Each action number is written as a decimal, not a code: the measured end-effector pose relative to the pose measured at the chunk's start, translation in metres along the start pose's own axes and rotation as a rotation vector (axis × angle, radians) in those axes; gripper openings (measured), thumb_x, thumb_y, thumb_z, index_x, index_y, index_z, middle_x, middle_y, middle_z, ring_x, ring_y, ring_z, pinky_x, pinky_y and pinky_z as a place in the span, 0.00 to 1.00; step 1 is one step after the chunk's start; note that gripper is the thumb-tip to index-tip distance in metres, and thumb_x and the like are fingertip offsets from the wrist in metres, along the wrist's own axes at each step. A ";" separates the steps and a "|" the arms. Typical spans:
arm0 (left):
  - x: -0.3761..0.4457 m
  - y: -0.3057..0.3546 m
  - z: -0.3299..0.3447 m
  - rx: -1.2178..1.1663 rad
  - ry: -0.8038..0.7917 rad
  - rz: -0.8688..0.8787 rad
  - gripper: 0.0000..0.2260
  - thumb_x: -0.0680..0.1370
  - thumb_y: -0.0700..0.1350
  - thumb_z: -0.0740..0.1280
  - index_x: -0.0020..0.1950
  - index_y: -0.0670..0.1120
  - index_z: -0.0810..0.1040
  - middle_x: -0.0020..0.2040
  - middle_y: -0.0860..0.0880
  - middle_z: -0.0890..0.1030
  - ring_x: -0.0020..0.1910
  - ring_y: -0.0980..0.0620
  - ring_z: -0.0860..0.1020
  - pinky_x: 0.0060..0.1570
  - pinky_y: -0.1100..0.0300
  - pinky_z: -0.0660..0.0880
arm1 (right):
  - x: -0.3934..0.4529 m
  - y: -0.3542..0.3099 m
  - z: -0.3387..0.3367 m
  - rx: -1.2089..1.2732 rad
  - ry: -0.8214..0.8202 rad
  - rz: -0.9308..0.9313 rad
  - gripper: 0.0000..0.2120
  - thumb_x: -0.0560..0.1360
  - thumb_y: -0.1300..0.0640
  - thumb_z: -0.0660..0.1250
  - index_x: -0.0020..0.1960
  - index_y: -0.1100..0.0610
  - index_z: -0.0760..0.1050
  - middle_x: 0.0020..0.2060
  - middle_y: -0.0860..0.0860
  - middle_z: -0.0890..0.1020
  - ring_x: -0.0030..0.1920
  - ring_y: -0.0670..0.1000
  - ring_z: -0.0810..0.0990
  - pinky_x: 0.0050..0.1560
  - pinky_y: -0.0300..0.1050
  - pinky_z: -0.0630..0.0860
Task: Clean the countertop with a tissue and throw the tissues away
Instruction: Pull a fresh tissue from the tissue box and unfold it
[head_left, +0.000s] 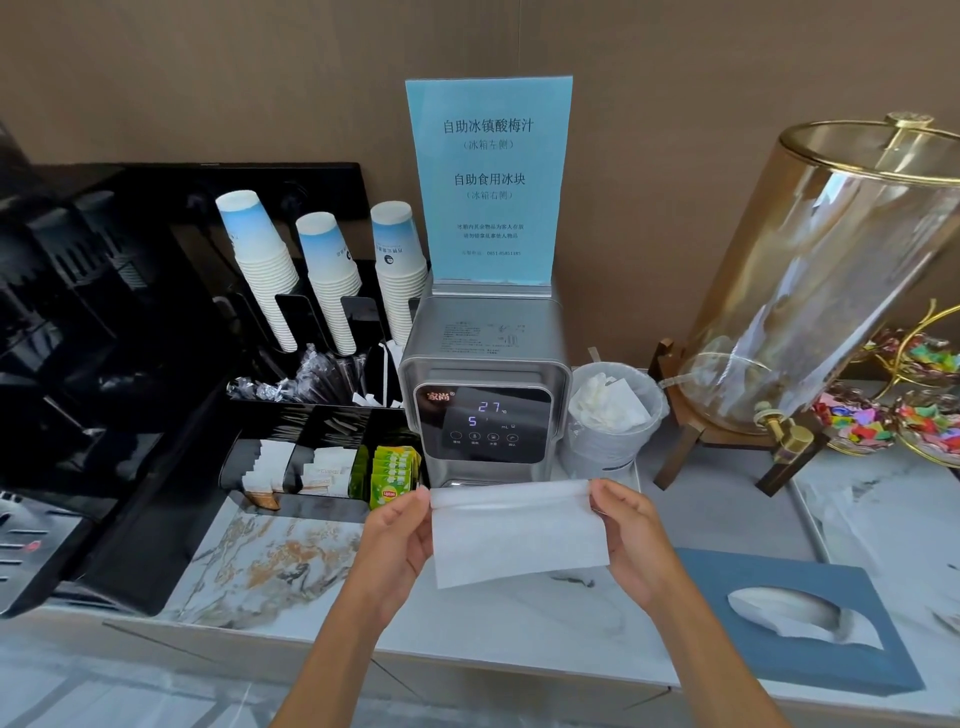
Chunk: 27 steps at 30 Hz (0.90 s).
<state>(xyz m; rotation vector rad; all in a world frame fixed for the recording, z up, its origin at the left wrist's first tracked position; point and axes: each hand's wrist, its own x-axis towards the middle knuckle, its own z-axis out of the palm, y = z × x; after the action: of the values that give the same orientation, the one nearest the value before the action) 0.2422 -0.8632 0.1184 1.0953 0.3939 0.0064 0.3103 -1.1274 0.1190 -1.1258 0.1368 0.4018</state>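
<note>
A white tissue (514, 530) is stretched flat between both hands above the marble countertop (270, 561). My left hand (400, 540) pinches its upper left corner, and my right hand (631, 535) pinches its upper right corner. The sheet hangs just in front of the silver water dispenser (483, 384). A small white bin (613, 415) lined with a bag stands to the right of the dispenser and holds crumpled white tissues. A blue tissue box (769, 582) with a sheet showing in its slot lies at the lower right.
A black organiser (311, 431) with tea bags, sachets and stacked paper cups (265, 270) sits at left beside a black coffee machine (67, 322). A glass drink dispenser (821, 291) on a wooden stand and candy bowls (862, 421) stand at right. A blue sign (491, 176) rises behind.
</note>
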 end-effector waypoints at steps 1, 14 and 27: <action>0.000 0.001 0.000 -0.010 -0.004 0.004 0.16 0.80 0.48 0.64 0.54 0.38 0.85 0.52 0.38 0.87 0.49 0.44 0.87 0.45 0.55 0.84 | 0.000 -0.001 0.001 0.031 0.008 0.017 0.11 0.80 0.57 0.64 0.49 0.63 0.81 0.42 0.57 0.85 0.43 0.55 0.84 0.39 0.46 0.82; -0.001 -0.003 0.007 0.164 0.092 0.037 0.13 0.80 0.46 0.70 0.46 0.35 0.84 0.47 0.38 0.85 0.45 0.41 0.81 0.51 0.49 0.80 | 0.001 0.002 0.006 -0.177 0.087 -0.058 0.23 0.72 0.50 0.73 0.42 0.72 0.73 0.38 0.60 0.73 0.41 0.59 0.69 0.40 0.50 0.67; -0.008 0.004 0.004 0.322 0.088 0.179 0.09 0.75 0.35 0.74 0.41 0.49 0.86 0.33 0.56 0.83 0.33 0.61 0.79 0.32 0.70 0.74 | -0.002 0.000 -0.003 -0.257 0.010 -0.158 0.05 0.76 0.63 0.71 0.48 0.57 0.84 0.41 0.54 0.86 0.37 0.53 0.74 0.30 0.36 0.68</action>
<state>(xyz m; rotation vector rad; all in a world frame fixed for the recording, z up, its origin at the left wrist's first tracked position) 0.2372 -0.8667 0.1257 1.4499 0.3826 0.1540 0.3091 -1.1304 0.1186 -1.3816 0.0045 0.2777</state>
